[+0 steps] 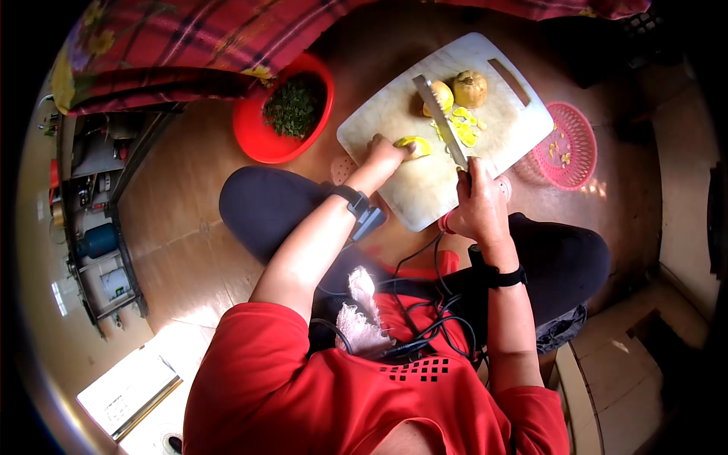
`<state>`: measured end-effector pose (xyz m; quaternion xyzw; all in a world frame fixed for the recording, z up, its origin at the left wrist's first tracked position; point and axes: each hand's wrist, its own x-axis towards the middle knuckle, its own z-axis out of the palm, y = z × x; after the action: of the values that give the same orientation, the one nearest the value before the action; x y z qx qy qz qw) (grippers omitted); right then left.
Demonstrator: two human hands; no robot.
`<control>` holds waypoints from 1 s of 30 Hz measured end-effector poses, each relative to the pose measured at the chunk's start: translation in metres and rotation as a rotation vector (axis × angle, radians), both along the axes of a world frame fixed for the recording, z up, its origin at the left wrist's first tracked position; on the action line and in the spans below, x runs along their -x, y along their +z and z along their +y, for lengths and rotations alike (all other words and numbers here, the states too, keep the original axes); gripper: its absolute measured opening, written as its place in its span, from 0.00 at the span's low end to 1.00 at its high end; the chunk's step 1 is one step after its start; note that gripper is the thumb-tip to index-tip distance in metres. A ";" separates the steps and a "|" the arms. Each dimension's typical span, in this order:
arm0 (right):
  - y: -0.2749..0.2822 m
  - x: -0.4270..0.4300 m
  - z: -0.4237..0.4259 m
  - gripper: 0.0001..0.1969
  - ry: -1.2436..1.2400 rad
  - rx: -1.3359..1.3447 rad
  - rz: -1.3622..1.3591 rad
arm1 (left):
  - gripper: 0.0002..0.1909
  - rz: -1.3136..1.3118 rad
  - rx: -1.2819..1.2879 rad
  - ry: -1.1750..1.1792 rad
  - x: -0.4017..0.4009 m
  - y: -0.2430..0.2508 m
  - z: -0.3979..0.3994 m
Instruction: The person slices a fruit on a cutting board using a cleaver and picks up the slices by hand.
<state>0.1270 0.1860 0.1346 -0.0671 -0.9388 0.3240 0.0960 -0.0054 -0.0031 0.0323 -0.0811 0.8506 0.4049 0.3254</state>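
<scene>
A white plastic cutting board, tilted in view, lies before me. My left hand grips a cut yellow piece, likely a fruit or vegetable, against the board's left part. The handle of a kitchen knife is in my right hand at the near edge. Its long blade points away from me across the board, to the right of the held piece. Beyond the blade are a whole yellow-brown round fruit or vegetable and a peeled yellow one, partly hidden by the blade. Thin yellow slices or peelings lie beside them.
A red plastic bowl of chopped green leaves stands left of the board. On the right, a pink plastic basket holds small scraps. Plaid cloth hangs at the top left. Black cables lie across my lap.
</scene>
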 end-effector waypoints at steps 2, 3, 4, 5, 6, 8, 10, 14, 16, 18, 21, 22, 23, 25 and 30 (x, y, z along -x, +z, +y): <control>-0.006 0.001 -0.002 0.10 -0.008 0.030 -0.031 | 0.42 -0.185 -0.120 0.165 -0.006 -0.002 0.013; -0.009 0.001 -0.002 0.10 -0.018 0.037 -0.041 | 0.42 -0.244 -0.132 0.238 -0.010 0.006 0.022; -0.008 0.002 -0.004 0.10 -0.016 0.035 -0.041 | 0.43 -0.300 -0.144 0.317 -0.013 0.012 0.028; -0.005 0.003 -0.005 0.09 -0.034 0.045 -0.074 | 0.43 -0.301 -0.145 0.319 -0.015 0.014 0.034; -0.004 0.004 -0.005 0.09 -0.052 0.055 -0.108 | 0.44 -0.208 -0.059 0.360 -0.018 0.013 0.040; -0.004 0.005 -0.004 0.09 -0.034 0.003 -0.079 | 0.45 -0.117 0.025 0.401 -0.019 0.013 0.044; -0.007 0.003 -0.002 0.09 -0.017 -0.048 -0.056 | 0.42 0.125 0.186 0.246 -0.022 0.005 0.045; -0.014 -0.001 0.000 0.07 0.023 -0.120 -0.092 | 0.42 0.331 0.047 -0.066 -0.025 -0.004 0.027; -0.017 -0.003 -0.004 0.06 0.035 -0.145 -0.156 | 0.42 0.356 0.050 -0.066 -0.026 -0.013 0.020; -0.020 -0.006 -0.011 0.07 0.081 -0.161 -0.278 | 0.42 0.374 0.047 -0.071 -0.029 -0.017 0.018; -0.028 -0.009 -0.018 0.11 0.174 -0.262 -0.374 | 0.38 0.457 0.064 -0.074 -0.036 -0.016 0.019; -0.029 -0.009 -0.021 0.10 0.181 -0.285 -0.365 | 0.37 0.437 0.041 -0.052 -0.037 -0.016 0.019; -0.029 -0.009 -0.023 0.09 0.176 -0.259 -0.379 | 0.36 0.417 0.019 -0.029 -0.038 -0.016 0.020; -0.033 -0.009 -0.029 0.08 0.194 -0.247 -0.379 | 0.36 0.420 0.032 -0.035 -0.041 -0.018 0.020; -0.033 -0.010 -0.031 0.07 0.158 -0.209 -0.397 | 0.36 0.476 0.034 -0.049 -0.041 -0.019 0.018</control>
<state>0.1374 0.1555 0.1018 -0.0453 -0.9700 0.2120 -0.1098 0.0358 0.0144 0.0131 0.0318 0.9117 0.3903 0.1239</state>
